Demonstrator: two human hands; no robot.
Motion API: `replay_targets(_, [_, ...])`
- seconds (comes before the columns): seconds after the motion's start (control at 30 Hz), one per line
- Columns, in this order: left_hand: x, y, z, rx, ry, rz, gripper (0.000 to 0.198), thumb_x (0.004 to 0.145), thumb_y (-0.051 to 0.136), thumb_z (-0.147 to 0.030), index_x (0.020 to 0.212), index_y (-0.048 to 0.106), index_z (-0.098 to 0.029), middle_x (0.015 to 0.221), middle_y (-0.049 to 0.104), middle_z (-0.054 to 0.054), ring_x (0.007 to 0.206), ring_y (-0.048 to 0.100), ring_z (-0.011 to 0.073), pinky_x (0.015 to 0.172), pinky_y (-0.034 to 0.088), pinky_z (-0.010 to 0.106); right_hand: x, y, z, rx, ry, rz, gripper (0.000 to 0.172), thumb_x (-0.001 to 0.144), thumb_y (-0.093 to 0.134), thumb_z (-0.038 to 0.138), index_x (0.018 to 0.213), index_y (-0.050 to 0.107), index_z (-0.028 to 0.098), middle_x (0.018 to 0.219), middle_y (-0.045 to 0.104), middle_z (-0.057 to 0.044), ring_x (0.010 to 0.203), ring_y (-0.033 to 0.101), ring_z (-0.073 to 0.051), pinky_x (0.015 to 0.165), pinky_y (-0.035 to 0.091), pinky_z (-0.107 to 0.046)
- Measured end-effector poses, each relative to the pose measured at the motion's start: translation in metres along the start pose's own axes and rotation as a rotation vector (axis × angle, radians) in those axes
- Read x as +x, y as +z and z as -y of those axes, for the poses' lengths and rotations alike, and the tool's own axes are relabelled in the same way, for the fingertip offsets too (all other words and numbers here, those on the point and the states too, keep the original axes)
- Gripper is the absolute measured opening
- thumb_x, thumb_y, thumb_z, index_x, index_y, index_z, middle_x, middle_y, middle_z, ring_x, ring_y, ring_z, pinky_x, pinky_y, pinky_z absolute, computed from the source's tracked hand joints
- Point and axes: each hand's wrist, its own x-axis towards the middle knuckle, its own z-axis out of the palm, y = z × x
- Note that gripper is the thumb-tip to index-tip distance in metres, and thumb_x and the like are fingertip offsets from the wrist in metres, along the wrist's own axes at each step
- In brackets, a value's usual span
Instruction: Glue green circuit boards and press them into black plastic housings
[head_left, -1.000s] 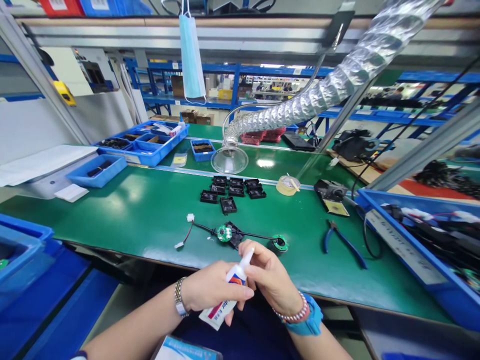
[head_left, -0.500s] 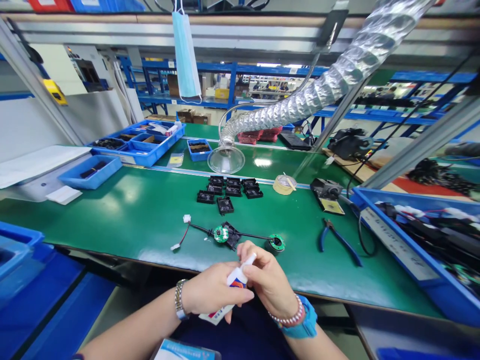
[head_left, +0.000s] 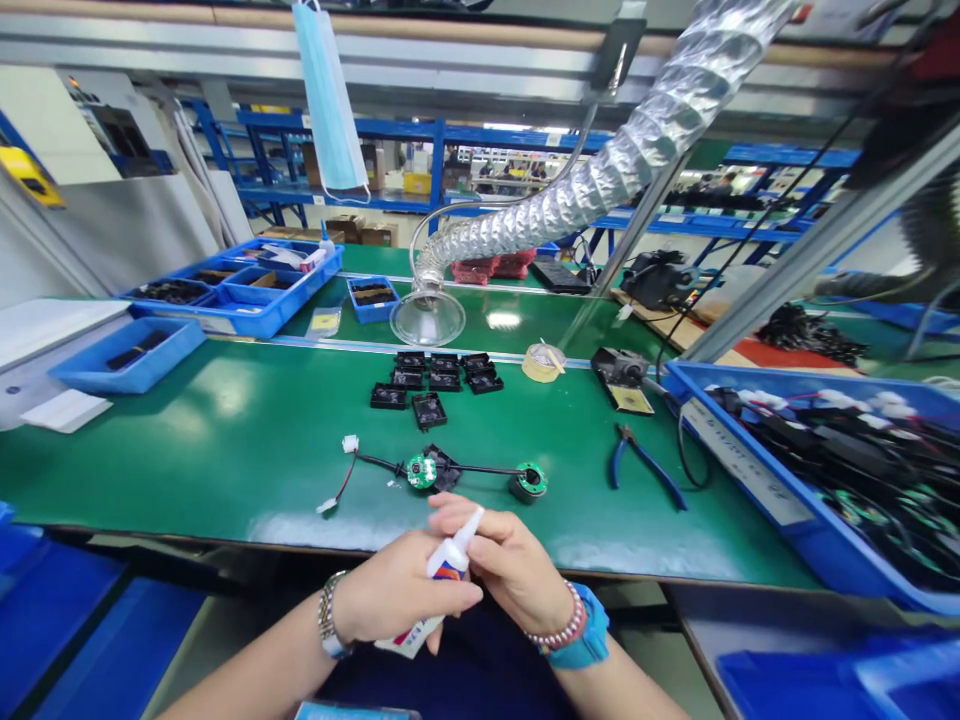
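Observation:
My left hand (head_left: 397, 590) is closed around a glue tube (head_left: 448, 565), a white, blue and orange one with a tapered white nozzle pointing up. Fingers of my right hand (head_left: 517, 560) are bent around the nozzle, the thumb against its side; whether a small cap is in them is hidden. Just beyond the hands lies a cable assembly with a round green circuit board (head_left: 421, 471) resting by a black plastic housing (head_left: 442, 468). Its black cable runs right to a second round board (head_left: 531, 480) on a dark cylinder. White connectors (head_left: 350, 443) end its left side.
Several black housings (head_left: 429, 410) sit behind the cable assembly. A tape roll (head_left: 543, 363), blue-handled pliers (head_left: 619, 470) and a blue bin (head_left: 750, 470) of cabled parts are to the right. A fume-hose funnel (head_left: 427, 318) hangs over the bench; blue trays (head_left: 135, 372) stand left.
The view has swung right, so bench items appear further left. Both hands stay at the tube; more of the nozzle shows now between the right fingers and thumb.

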Motion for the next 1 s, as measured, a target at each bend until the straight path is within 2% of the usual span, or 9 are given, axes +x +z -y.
replay_targets(0.1, [0.003,0.001,0.0,0.196,0.218,-0.215,0.008,0.075,0.049,-0.021,0.075,0.054,-0.015,0.073,0.058,0.003,0.059,0.056,0.0127,0.053,0.047,0.023,-0.001,0.002,-0.004,-0.03,-0.054,-0.157,0.017,0.066,0.07,0.04,0.066,0.067,0.023,0.075,0.062,-0.004,0.103,0.047,-0.025,0.091,0.034,-0.039])
replay_targets(0.2, [0.005,0.003,-0.001,0.307,0.379,-0.439,0.01,0.076,0.048,-0.02,0.079,0.056,-0.016,0.092,0.057,0.008,0.079,0.055,0.0167,0.072,0.048,0.029,-0.002,0.006,-0.005,-0.06,-0.073,-0.291,0.015,0.063,0.072,0.036,0.066,0.065,0.022,0.08,0.059,-0.002,0.091,0.051,-0.021,0.087,0.039,-0.035])
replay_targets(0.27, [0.003,0.003,-0.001,0.214,0.263,-0.323,0.01,0.076,0.048,-0.022,0.078,0.055,-0.016,0.076,0.057,0.004,0.064,0.056,0.0143,0.059,0.048,0.025,-0.002,0.006,-0.005,-0.033,-0.022,-0.209,0.02,0.066,0.069,0.04,0.073,0.068,0.022,0.092,0.059,-0.004,0.085,0.054,-0.019,0.082,0.042,-0.035])
replay_targets(0.33, [-0.001,0.003,-0.001,0.063,0.081,-0.101,0.009,0.074,0.05,-0.024,0.074,0.052,-0.015,0.057,0.051,-0.002,0.044,0.051,0.0104,0.042,0.041,0.019,-0.002,0.004,-0.004,0.018,0.008,-0.053,0.025,0.069,0.066,0.045,0.08,0.07,0.022,0.099,0.059,-0.006,0.088,0.054,-0.02,0.084,0.041,-0.036])
replay_targets(0.43, [-0.005,0.002,0.003,-0.056,-0.024,0.083,0.014,0.072,0.052,-0.023,0.063,0.049,-0.014,0.045,0.044,-0.005,0.037,0.046,0.0079,0.036,0.033,0.015,-0.002,-0.001,-0.005,0.038,-0.083,0.102,0.023,0.068,0.067,0.047,0.08,0.072,0.028,0.086,0.065,-0.003,0.096,0.053,-0.022,0.092,0.035,-0.041])
replay_targets(0.57, [-0.005,0.005,0.007,0.003,0.056,0.051,0.005,0.074,0.052,-0.018,0.074,0.053,-0.013,0.047,0.047,-0.005,0.04,0.046,0.007,0.04,0.035,0.014,-0.005,-0.001,-0.004,-0.083,-0.192,0.063,0.016,0.069,0.067,0.045,0.076,0.072,0.031,0.077,0.067,-0.001,0.083,0.056,-0.021,0.093,0.032,-0.044])
replay_targets(0.67, [-0.004,0.009,0.003,0.077,0.131,-0.045,0.015,0.076,0.051,-0.018,0.09,0.054,-0.014,0.055,0.05,-0.004,0.044,0.048,0.0077,0.043,0.039,0.016,-0.01,0.003,0.0,-0.164,-0.201,-0.03,0.014,0.071,0.066,0.044,0.075,0.071,0.031,0.075,0.067,-0.001,0.08,0.056,-0.022,0.093,0.032,-0.045])
replay_targets(0.83, [-0.001,0.013,-0.001,0.09,0.219,-0.088,0.029,0.078,0.05,-0.022,0.106,0.053,-0.019,0.09,0.058,0.004,0.051,0.05,0.0082,0.046,0.043,0.019,-0.016,0.001,0.003,-0.258,-0.168,-0.041,0.014,0.076,0.061,0.041,0.077,0.07,0.03,0.08,0.066,-0.002,0.087,0.055,-0.023,0.095,0.03,-0.046])
replay_targets(1.0, [0.0,0.011,0.001,0.261,0.286,-0.089,0.036,0.069,0.064,-0.031,0.103,0.058,-0.02,0.109,0.054,0.007,0.087,0.054,0.019,0.079,0.046,0.032,-0.025,-0.013,0.014,-0.382,-0.202,-0.066,0.019,0.079,0.057,0.042,0.082,0.07,0.029,0.084,0.066,-0.005,0.095,0.053,-0.026,0.094,0.032,-0.049])
